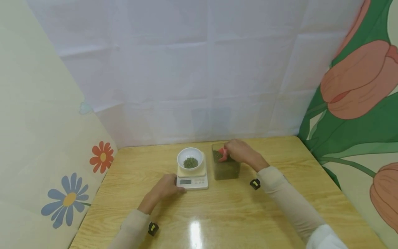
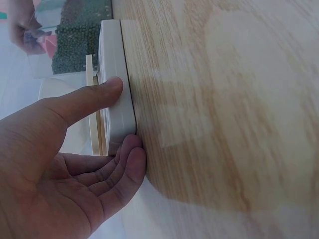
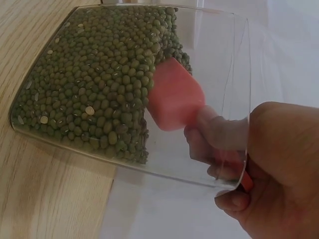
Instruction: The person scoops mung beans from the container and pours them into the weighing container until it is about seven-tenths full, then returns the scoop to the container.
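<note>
Right hand (image 3: 279,154) gripped pink scoop (image 3: 174,97), tip touching beans (image 3: 99,89) below. Left hand (image 1: 165,186) pinched scale (image 1: 200,184) by corner; bowl (image 1: 190,152) beyond.

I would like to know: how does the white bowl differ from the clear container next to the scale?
The white bowl is opaque and round; the clear container is see-through and box-shaped.
The white bowl sits on the scale; the clear container stands directly on the table.
The white bowl has only a small heap inside; the clear container holds far more, plus the pink scoop.
Both are open-topped and hold what look like the same green beans.
</note>
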`<state>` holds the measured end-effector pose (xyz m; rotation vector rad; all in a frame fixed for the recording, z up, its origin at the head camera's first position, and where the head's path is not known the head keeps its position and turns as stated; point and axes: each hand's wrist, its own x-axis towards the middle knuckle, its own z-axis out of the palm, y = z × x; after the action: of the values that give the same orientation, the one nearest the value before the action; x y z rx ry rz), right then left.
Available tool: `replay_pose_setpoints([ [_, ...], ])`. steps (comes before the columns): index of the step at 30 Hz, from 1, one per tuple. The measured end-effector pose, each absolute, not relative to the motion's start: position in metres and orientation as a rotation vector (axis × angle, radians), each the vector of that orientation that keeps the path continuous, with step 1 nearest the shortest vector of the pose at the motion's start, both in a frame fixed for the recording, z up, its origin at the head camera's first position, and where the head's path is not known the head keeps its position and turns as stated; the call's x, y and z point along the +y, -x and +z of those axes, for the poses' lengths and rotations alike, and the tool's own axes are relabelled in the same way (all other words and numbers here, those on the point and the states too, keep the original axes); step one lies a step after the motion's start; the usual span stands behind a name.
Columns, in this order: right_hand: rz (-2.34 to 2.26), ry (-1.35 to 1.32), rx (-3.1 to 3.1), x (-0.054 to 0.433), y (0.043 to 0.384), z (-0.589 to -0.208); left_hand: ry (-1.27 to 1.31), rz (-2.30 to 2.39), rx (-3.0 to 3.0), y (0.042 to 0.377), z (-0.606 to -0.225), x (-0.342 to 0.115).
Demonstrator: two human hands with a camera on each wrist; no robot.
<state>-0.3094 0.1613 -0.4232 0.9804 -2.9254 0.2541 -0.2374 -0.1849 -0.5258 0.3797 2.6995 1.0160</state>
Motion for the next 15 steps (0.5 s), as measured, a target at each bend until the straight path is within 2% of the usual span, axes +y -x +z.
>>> replay_pose_setpoints([
  [15, 0.282, -0.964, -2.949, 0.1684, 0.3089, -0.4225, -0.393, 1.020, 2.689, 0.2377, -0.5255, -0.1838],
])
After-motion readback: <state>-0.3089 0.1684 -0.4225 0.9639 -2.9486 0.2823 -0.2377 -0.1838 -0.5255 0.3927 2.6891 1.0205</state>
